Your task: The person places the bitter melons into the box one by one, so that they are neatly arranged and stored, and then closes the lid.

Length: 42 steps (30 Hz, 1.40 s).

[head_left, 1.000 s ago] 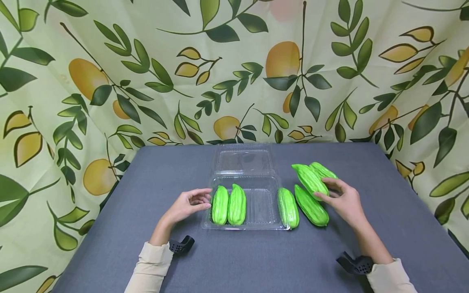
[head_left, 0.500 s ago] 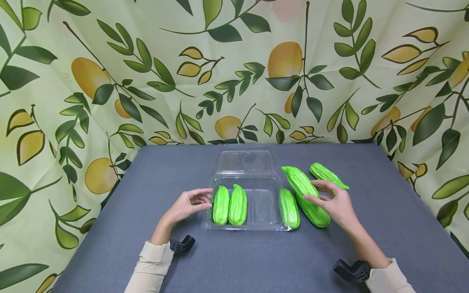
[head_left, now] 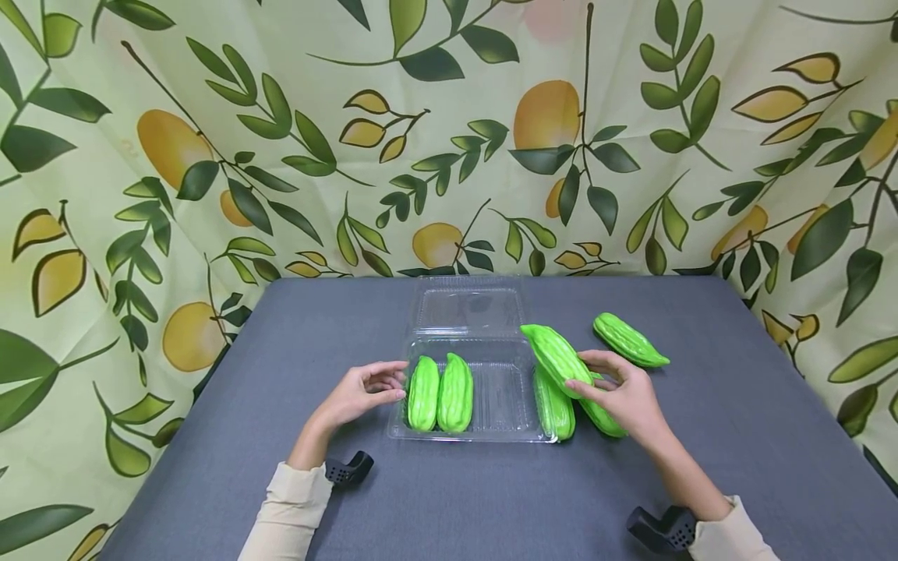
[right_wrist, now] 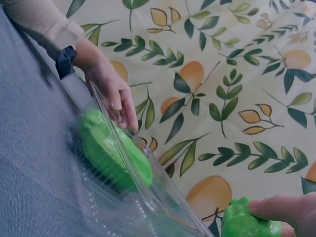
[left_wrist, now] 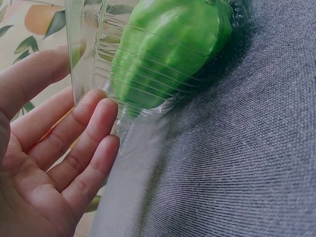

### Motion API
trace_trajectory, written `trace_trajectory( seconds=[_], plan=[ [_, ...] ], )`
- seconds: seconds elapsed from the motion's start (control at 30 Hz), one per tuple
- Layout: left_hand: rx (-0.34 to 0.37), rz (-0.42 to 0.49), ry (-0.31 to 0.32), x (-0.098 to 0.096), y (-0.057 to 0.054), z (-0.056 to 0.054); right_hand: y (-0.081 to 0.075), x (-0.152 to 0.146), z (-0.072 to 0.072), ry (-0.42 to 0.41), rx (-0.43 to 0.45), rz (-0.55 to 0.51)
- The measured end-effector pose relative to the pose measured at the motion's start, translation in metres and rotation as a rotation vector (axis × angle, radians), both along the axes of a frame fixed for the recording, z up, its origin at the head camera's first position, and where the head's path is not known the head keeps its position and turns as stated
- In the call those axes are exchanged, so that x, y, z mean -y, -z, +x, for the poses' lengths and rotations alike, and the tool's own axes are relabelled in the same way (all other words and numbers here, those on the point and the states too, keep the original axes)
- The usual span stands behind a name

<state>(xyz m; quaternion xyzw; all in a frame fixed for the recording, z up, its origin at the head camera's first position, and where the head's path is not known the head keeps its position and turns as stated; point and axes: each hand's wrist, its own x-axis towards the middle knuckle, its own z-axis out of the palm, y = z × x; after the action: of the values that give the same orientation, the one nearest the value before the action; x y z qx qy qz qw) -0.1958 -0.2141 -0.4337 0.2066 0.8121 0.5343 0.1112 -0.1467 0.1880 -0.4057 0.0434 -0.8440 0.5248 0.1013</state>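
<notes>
My right hand (head_left: 617, 393) pinches a green bitter melon (head_left: 550, 351) between thumb and fingers, its pointed end towards the container's right wall. In the right wrist view the thumb lies on the near end of the held bitter melon (right_wrist: 247, 222). The clear plastic container (head_left: 501, 389) has two bitter melons standing side by side in its left part, one at the wall (head_left: 423, 393) and another (head_left: 455, 393) beside it. At its left wall is my left hand (head_left: 365, 392), fingers loosely bent; the left wrist view has fingertips (left_wrist: 106, 108) right at the clear wall.
The container's lid (head_left: 466, 308) lies folded back behind it. Right of the container is one bitter melon (head_left: 554, 413) at the wall, with another (head_left: 603, 417) partly hidden under my right hand. A further bitter melon (head_left: 630, 340) lies back right on the grey table (head_left: 449, 499).
My right hand has carried its bitter melon leftward from the group on the right to over the container's right side. The left hand stays in place.
</notes>
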Motion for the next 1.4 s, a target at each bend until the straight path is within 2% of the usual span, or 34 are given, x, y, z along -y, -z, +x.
trace_trajectory(
  seconds=[0.43,0.7,0.9,1.1,1.4],
  plan=[
    [-0.015,0.008,0.018,0.001,0.002,-0.001,0.002,0.018,0.002,-0.049,-0.01,-0.024],
    [-0.013,0.005,0.011,0.001,-0.001,0.0,0.001,0.028,0.002,-0.094,0.009,-0.012],
    [-0.012,0.004,0.011,0.0,-0.001,0.001,0.003,0.036,0.002,-0.1,0.046,-0.003],
    [-0.008,-0.001,0.008,0.001,0.0,0.001,0.001,0.047,0.002,-0.103,0.019,0.001],
    [-0.006,0.0,0.004,0.0,0.0,0.001,0.002,0.063,0.001,-0.108,0.028,0.037]
  ],
)
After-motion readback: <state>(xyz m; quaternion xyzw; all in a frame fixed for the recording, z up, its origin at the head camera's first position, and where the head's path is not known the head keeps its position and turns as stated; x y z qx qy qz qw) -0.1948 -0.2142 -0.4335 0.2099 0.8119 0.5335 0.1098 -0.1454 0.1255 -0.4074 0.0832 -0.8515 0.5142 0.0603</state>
